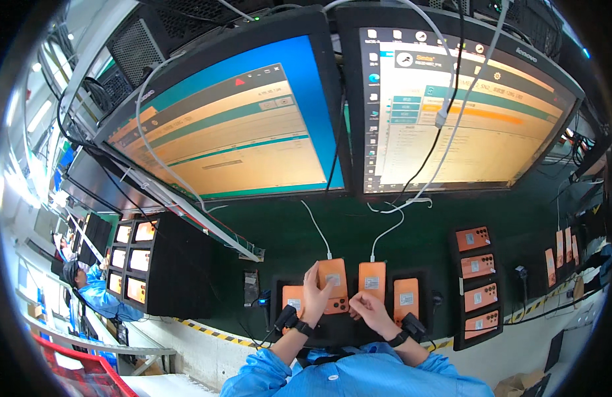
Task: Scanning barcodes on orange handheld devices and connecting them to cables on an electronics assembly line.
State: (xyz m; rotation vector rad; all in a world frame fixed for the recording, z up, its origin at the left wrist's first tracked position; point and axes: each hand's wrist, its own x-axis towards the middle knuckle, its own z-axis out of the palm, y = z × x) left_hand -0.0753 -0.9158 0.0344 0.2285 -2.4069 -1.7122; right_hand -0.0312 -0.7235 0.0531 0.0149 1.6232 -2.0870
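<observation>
My left hand (313, 299) grips an orange phone (333, 276), fingers along its left edge and thumb over its labelled face. A white cable runs into its top end. Under its lower end shows the camera end of another orange phone (336, 306). Just below a second cabled orange phone (372, 280), my right hand (373, 315) is closed with the fingertips pinched together. What they hold, if anything, is too small to make out. One more orange phone (293, 298) lies partly behind my left hand, and another orange phone (406, 300) lies right of my right hand.
Two monitors (253, 188) stand behind the dark green bench. Black trays (457, 286) of orange phones line the right. A dark phone-like device (251, 288) lies left. Beyond, a black rack (180, 271) holds phones, near a person in blue (97, 291). White cables (390, 231) cross the bench.
</observation>
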